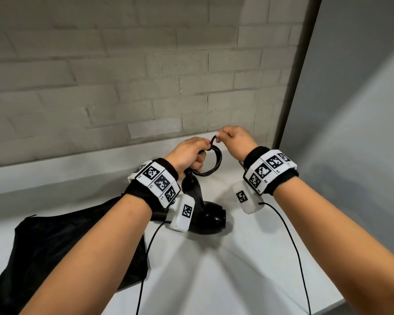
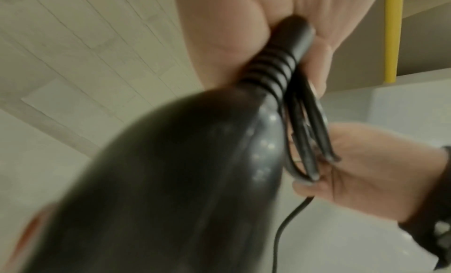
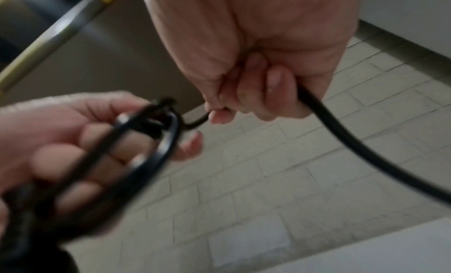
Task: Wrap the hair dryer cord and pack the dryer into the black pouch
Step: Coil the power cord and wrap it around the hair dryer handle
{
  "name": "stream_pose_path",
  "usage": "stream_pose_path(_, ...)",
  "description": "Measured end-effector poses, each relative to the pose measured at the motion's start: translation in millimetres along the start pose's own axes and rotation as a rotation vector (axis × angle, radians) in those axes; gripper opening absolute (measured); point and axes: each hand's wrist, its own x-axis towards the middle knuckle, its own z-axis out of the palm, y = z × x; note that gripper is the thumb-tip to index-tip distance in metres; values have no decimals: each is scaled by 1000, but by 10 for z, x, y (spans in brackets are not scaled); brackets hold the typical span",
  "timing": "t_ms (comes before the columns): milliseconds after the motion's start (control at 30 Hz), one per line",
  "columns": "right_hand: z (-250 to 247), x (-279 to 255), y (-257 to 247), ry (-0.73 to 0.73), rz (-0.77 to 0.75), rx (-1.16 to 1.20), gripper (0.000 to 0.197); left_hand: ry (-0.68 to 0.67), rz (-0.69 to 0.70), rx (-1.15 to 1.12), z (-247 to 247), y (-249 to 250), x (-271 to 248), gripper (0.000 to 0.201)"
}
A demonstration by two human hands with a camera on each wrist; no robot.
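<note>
The black hair dryer point(image 1: 208, 215) hangs below my left hand point(image 1: 189, 155) over the white table point(image 1: 225, 269); its body fills the left wrist view point(image 2: 183, 180). My left hand grips the ribbed cord collar point(image 2: 273, 68) and several coiled loops of black cord point(image 1: 210, 163). My right hand point(image 1: 232, 138) pinches the cord point(image 3: 341, 138) just right of the coil, and the cord runs through its curled fingers point(image 3: 246, 95). The black pouch point(image 1: 62, 242) lies flat on the table at the left, partly under my left forearm.
A grey brick wall point(image 1: 123, 76) rises directly behind the table. A dark vertical frame point(image 1: 298, 76) and a plain grey panel bound the right side. Thin sensor cables point(image 1: 291, 242) hang from both wristbands over the table.
</note>
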Motion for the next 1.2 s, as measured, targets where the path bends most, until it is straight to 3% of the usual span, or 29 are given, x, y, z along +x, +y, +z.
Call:
stream_pose_path(167, -5, -99, -222, 141, -157, 37, 21, 13, 26, -26, 12, -20, 45, 31)
stream_pose_path(267, 33, -214, -259, 95, -236, -11, 20, 54, 29, -102, -26, -29, 71, 35)
stream_pose_path(433, 128, -371, -232, -12, -339, -281, 18, 33, -25, -97, -97, -50, 72, 40)
stream_pose_path(767, 160, -433, -40, -25, -385, -280, 21, 100, -4, 33, -89, -29, 30, 33)
stream_pose_path(1000, 145, -497, 232, -10, -257, -317, 16, 152, 41, -70, -99, -58, 67, 37)
stream_pose_path(1200, 102, -493, 821, -34, 47, -190, 13, 183, 47, -83, -103, -74, 74, 34)
